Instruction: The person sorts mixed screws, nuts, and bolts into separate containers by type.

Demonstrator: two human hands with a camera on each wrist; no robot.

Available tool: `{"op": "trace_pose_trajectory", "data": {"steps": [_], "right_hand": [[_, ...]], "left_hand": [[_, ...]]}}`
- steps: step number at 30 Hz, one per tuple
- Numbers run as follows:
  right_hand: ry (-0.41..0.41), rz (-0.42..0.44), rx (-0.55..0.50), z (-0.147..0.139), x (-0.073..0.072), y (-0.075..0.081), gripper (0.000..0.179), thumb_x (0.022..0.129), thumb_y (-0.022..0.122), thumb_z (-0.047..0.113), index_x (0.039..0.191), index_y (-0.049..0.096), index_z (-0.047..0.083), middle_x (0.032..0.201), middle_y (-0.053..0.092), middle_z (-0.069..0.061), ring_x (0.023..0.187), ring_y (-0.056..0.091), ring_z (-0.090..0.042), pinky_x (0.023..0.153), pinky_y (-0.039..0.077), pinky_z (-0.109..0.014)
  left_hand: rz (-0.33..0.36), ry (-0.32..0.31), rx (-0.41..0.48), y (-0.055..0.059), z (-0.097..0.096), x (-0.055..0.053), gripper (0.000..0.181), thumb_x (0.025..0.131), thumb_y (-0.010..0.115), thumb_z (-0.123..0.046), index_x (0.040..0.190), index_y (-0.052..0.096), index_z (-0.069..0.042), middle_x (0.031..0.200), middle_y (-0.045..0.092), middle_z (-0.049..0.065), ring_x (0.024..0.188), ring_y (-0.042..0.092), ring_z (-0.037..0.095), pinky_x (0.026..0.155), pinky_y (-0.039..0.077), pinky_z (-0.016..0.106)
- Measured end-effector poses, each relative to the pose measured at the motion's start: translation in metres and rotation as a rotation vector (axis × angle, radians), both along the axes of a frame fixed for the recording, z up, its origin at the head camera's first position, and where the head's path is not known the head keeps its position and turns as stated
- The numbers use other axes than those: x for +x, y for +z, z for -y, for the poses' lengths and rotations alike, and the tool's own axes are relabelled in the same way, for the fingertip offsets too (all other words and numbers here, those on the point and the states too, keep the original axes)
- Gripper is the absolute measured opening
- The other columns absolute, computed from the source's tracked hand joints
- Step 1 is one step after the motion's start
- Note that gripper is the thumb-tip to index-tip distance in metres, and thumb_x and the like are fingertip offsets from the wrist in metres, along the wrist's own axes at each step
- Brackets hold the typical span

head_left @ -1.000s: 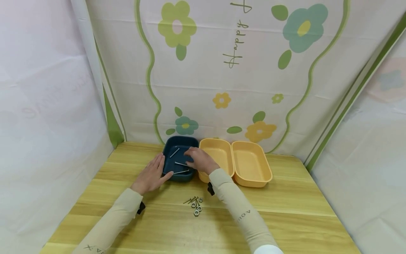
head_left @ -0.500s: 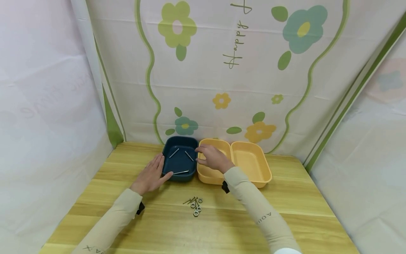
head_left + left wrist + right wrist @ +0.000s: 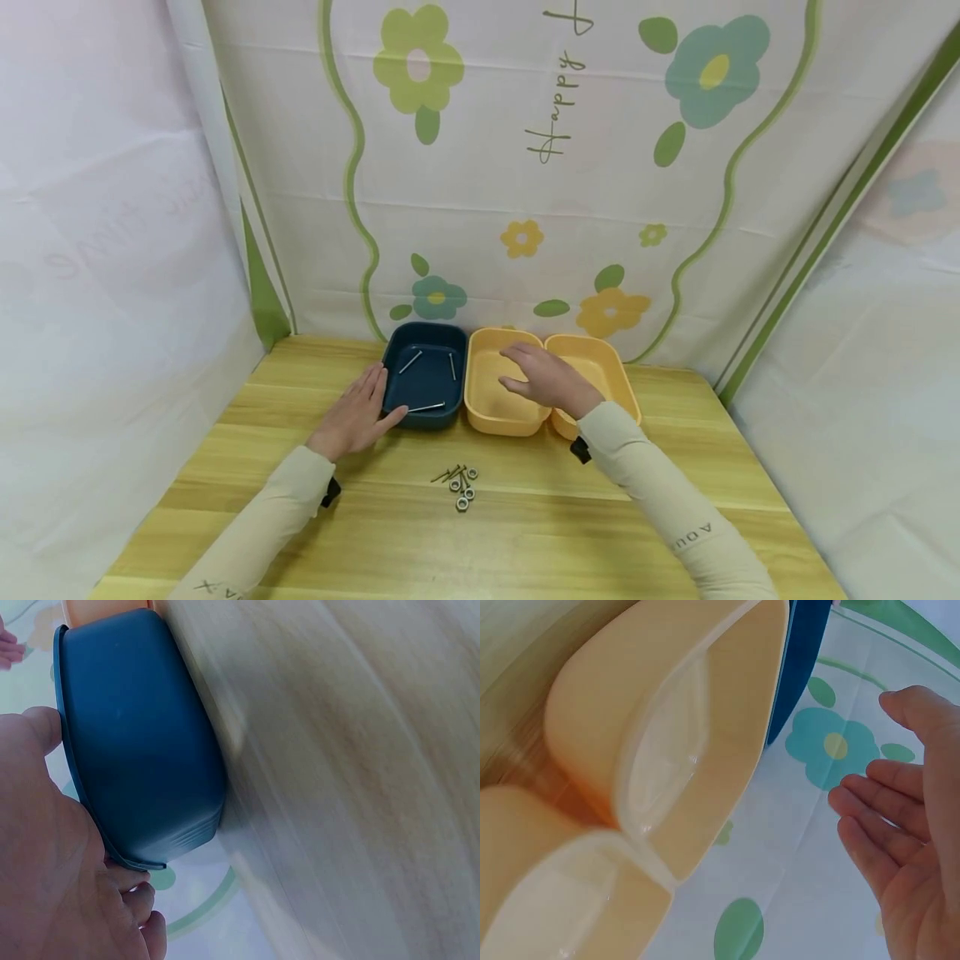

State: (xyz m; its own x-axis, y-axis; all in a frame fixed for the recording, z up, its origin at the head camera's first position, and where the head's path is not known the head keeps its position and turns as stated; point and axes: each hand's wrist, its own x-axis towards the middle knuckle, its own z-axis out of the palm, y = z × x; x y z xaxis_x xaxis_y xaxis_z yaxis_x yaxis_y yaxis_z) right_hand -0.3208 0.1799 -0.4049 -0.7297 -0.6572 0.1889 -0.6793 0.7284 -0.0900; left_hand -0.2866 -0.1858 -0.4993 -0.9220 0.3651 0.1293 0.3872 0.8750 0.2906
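Observation:
My left hand (image 3: 352, 415) rests against the left side of a dark blue tray (image 3: 420, 387), fingers and thumb spread along its rim. In the left wrist view the thumb touches the rim of the blue tray (image 3: 142, 742). Three long silver screws lie inside: one at the left (image 3: 410, 362), another at the right (image 3: 452, 367), a third near the front (image 3: 426, 407). My right hand (image 3: 551, 379) is in the air over the two yellow trays. Its fingers are loosely extended and hold nothing, as the right hand (image 3: 900, 817) in its wrist view also shows.
The middle yellow tray (image 3: 487, 375) stands beside the blue one, and the right yellow tray (image 3: 611, 379) adjoins it. Nearer on the wooden table (image 3: 570, 533) lie several small brass screws (image 3: 453, 473) and hex nuts (image 3: 462, 504). A flowered cloth (image 3: 465, 183) hangs behind.
My right hand has let go of a screw in the blue tray and moved right, over the yellow trays. That screw has swung to lie along the tray's right side. My left hand stays put.

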Motion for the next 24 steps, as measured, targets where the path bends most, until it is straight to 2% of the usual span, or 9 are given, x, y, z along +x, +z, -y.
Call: {"op": "trace_pose_trajectory", "data": {"steps": [7, 11, 14, 20, 24], "right_hand": [[-0.061, 0.061, 0.037, -0.024, 0.015, -0.002, 0.065, 0.107, 0.06, 0.041, 0.153, 0.048, -0.004, 0.153, 0.055, -0.024, 0.138, 0.059, -0.04, 0.112, 0.051, -0.052], [-0.103, 0.104, 0.051, -0.035, 0.024, -0.008, 0.073, 0.109, 0.053, 0.049, 0.16, 0.039, -0.001, 0.162, 0.046, -0.023, 0.146, 0.05, -0.042, 0.118, 0.045, -0.055], [-0.114, 0.119, 0.046, -0.042, 0.028, -0.016, 0.077, 0.109, 0.049, 0.052, 0.163, 0.033, 0.0, 0.167, 0.039, -0.022, 0.152, 0.043, -0.042, 0.122, 0.04, -0.056], [-0.098, 0.101, 0.011, -0.05, 0.033, -0.036, 0.079, 0.11, 0.048, 0.049, 0.164, 0.026, -0.004, 0.17, 0.031, -0.026, 0.157, 0.033, -0.043, 0.126, 0.032, -0.058], [-0.111, 0.092, 0.027, -0.053, 0.035, -0.048, 0.08, 0.111, 0.046, 0.05, 0.165, 0.022, -0.004, 0.172, 0.026, -0.026, 0.16, 0.027, -0.042, 0.128, 0.029, -0.059]], "left_hand": [[0.009, 0.006, 0.003, -0.002, 0.001, -0.001, 0.092, 0.108, 0.047, -0.057, 0.163, 0.016, 0.01, 0.174, 0.015, 0.029, 0.162, 0.016, 0.046, 0.13, 0.021, 0.061], [0.009, 0.006, -0.001, -0.002, 0.001, -0.001, 0.092, 0.109, 0.045, -0.057, 0.163, 0.017, 0.011, 0.174, 0.014, 0.03, 0.162, 0.016, 0.047, 0.13, 0.021, 0.061], [0.017, 0.008, -0.002, -0.002, 0.002, -0.001, 0.092, 0.108, 0.046, -0.057, 0.164, 0.016, 0.01, 0.174, 0.013, 0.029, 0.162, 0.015, 0.046, 0.131, 0.02, 0.061], [0.011, 0.0, 0.004, -0.001, 0.0, -0.001, 0.091, 0.108, 0.047, -0.056, 0.163, 0.018, 0.011, 0.173, 0.015, 0.031, 0.162, 0.017, 0.047, 0.13, 0.021, 0.062], [0.012, 0.0, -0.007, -0.001, 0.0, -0.001, 0.092, 0.108, 0.046, -0.057, 0.163, 0.017, 0.011, 0.173, 0.015, 0.031, 0.161, 0.017, 0.048, 0.129, 0.022, 0.062]]}}
